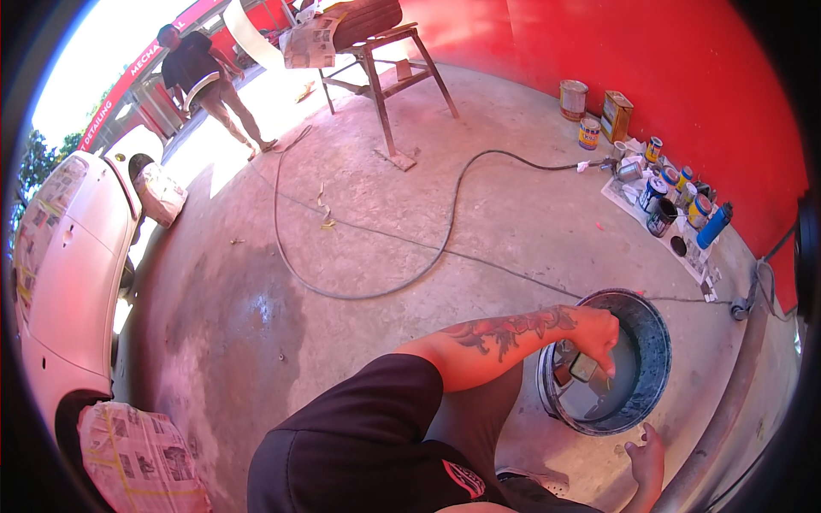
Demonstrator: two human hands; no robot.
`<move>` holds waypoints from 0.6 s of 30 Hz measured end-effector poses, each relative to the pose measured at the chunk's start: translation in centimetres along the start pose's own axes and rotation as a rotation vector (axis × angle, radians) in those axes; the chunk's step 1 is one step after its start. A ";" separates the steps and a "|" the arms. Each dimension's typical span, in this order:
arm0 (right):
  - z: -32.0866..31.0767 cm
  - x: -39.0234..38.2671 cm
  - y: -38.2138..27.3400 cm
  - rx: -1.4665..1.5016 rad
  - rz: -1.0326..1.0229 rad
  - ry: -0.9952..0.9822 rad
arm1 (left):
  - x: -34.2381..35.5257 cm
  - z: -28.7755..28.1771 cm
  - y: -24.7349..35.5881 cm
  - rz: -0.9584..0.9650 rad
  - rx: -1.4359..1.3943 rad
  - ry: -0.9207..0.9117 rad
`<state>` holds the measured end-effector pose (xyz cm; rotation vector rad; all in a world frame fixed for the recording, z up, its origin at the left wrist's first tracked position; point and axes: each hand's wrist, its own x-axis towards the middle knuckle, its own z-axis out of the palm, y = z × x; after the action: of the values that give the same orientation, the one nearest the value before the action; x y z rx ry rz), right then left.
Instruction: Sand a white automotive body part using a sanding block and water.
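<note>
A black bucket [654, 368] with cloudy greyish water [624, 380] stands on the floor in front of me, to the right. My left hand [596, 338] reaches over its rim, fingers closed and pointing down. Under those fingers is a small dark-edged block [583, 368] with a pale greenish face, seemingly in their grip. What the block is made of I cannot make out. My right hand [647, 460] hangs beside the bucket's near right edge, thumb and finger apart, nothing visible in it.
A hose [445, 244] loops across the concrete floor. Paint cans [699, 209] and a blue bottle [715, 226] crowd by the red wall. Left is a car body [81, 265] masked with newspaper. A wooden stand [372, 81] and another person [205, 81] are farther off.
</note>
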<state>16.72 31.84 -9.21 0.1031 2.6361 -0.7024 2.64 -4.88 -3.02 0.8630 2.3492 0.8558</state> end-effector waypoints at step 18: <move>-0.4 -0.6 -0.5 0.032 0.045 -0.006 | 2.0 1.0 -1.5 0.029 -0.137 0.054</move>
<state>17.03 31.61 -8.43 0.1694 2.6090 -0.7290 1.29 -3.95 -5.16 0.8284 2.2981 1.0508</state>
